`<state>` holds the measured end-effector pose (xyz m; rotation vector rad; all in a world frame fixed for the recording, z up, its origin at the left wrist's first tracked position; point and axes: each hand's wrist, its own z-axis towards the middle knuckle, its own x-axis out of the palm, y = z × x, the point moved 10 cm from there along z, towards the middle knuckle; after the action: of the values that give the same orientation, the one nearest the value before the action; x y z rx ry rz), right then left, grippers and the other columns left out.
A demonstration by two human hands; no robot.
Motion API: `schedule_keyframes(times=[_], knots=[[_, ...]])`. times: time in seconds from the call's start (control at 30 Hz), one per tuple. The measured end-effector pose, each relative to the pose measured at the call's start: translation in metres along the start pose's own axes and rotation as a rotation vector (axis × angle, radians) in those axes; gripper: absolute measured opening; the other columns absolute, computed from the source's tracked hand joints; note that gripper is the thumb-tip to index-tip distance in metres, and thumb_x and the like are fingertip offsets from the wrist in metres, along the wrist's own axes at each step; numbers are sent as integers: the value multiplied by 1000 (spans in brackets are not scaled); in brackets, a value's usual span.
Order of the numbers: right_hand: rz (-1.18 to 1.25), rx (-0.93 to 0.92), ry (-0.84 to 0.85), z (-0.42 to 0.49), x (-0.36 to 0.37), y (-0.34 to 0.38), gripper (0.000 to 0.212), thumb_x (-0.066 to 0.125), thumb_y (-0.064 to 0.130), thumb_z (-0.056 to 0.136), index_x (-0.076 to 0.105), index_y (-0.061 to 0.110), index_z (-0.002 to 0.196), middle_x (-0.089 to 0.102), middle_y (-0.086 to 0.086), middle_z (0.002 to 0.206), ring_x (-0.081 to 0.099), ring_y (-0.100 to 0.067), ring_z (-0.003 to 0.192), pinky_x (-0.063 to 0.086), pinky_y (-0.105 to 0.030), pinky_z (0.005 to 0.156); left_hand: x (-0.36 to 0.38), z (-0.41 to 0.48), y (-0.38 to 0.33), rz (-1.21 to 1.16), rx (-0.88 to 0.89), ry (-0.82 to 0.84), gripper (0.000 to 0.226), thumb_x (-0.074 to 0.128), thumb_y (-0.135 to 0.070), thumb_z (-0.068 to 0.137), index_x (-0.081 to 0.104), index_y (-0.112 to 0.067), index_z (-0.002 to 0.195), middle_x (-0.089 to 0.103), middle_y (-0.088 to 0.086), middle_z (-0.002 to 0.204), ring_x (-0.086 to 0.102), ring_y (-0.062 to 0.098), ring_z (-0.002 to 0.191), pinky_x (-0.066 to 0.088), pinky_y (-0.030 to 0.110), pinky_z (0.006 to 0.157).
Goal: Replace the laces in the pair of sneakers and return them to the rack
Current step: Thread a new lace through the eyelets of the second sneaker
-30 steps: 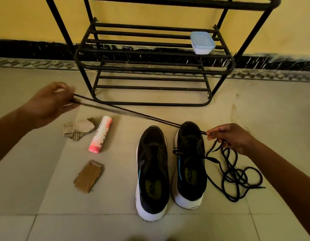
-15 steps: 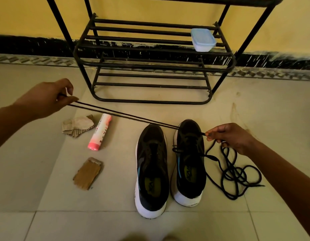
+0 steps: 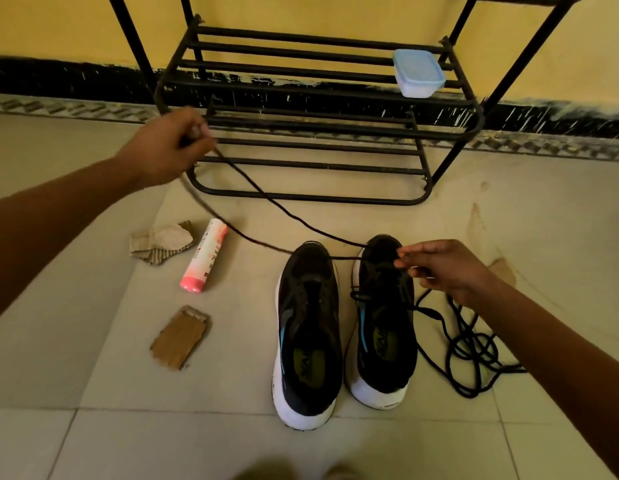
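Pale tiled floor spreads wide at lower left. 2 black, white-soled sneakers stand at centre frame, toes near the black metal rack. Left hand and right hand each pinch the thin black lace sagging between them.

You had smooth, faintly glossy floor tiles, matt black cloth sneakers with white rubbery soles, a woven cord lace, a dull painted-metal rack, and rough corrugated cardboard scraps.

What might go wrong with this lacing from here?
The black lace sags between the left hand and right hand; a hard pull might drag the right sneaker over. The loose lace pile beside it looks tangled and may knot.
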<state>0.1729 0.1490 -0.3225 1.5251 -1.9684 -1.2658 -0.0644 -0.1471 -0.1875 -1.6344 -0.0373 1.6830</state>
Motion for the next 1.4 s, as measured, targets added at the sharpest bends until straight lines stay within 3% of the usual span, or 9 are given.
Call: schedule_keyframes(times=[0.13, 0.27, 0.33, 0.43, 0.53, 0.7, 0.8, 1.2, 1.4], knots=[[364, 60, 68, 0, 41, 12, 15, 57, 5, 89, 65, 15, 96, 72, -1, 85, 61, -8, 69, 49, -19, 59, 4, 25, -53, -376, 13, -87, 19, 45, -12, 97, 51, -14, 115, 59, -4, 113, 56, 1, 104, 47, 11, 77], [513, 167, 78, 2, 72, 10, 15, 56, 3, 90, 62, 16, 90, 72, 2, 71, 54, -6, 64, 41, -17, 60, 56, 20, -92, 64, 196, 160, 31, 47, -16, 96, 52, -21, 126, 49, 1, 137, 45, 15, 125, 35, 23, 93], [539, 220, 100, 3, 89, 5, 15, 56, 2, 90, 60, 16, 85, 71, 2, 65, 52, -5, 61, 38, -17, 58, 88, -2, -95, 142, 223, 298, 27, 52, -19, 94, 58, -20, 120, 55, 1, 130, 51, 15, 115, 38, 27, 92], [552, 280, 131, 3, 110, -5, 13, 56, 3, 90, 59, 16, 86, 70, 2, 66, 53, -5, 60, 40, -16, 56, 128, -42, -94, -20, 164, 485, 11, 60, -21, 89, 64, -19, 100, 65, -1, 102, 58, 8, 86, 44, 18, 71], [560, 326, 117, 2, 124, -14, 12, 58, 7, 90, 59, 18, 86, 65, 1, 77, 54, -8, 67, 40, -19, 59, 164, -77, -77, -427, -164, 653, 11, 69, -20, 83, 60, -15, 85, 68, 4, 81, 66, 10, 67, 54, 20, 63], [566, 333, 125, 4, 141, -14, 13, 58, 14, 90, 60, 24, 98, 65, 7, 85, 55, -8, 79, 39, -22, 72, 176, -90, -53, -788, -434, 466, 31, 79, -9, 72, 49, -10, 80, 65, 7, 72, 65, 10, 57, 56, 23, 61], [587, 328, 137, 5, 148, -13, 14, 58, 14, 90, 60, 24, 100, 66, 10, 83, 56, -8, 79, 38, -24, 75, 177, -89, -44, -912, -512, 383, 34, 77, -3, 73, 44, -11, 78, 65, 9, 75, 65, 16, 63, 56, 24, 61], [652, 306, 110, 5, 148, -16, 13, 59, 12, 90, 58, 25, 85, 70, 14, 70, 59, -8, 87, 38, -27, 79, 193, -93, -35, -986, -607, 389, 38, 73, 4, 74, 40, -10, 88, 66, 12, 80, 66, 16, 67, 58, 23, 64], [632, 297, 81, 9, 143, -21, 13, 60, 12, 89, 61, 25, 88, 69, 9, 92, 60, -10, 95, 39, -27, 79, 194, -93, -28, -905, -601, 379, 31, 63, 6, 80, 39, -14, 81, 60, 11, 79, 62, 14, 65, 56, 21, 62]])
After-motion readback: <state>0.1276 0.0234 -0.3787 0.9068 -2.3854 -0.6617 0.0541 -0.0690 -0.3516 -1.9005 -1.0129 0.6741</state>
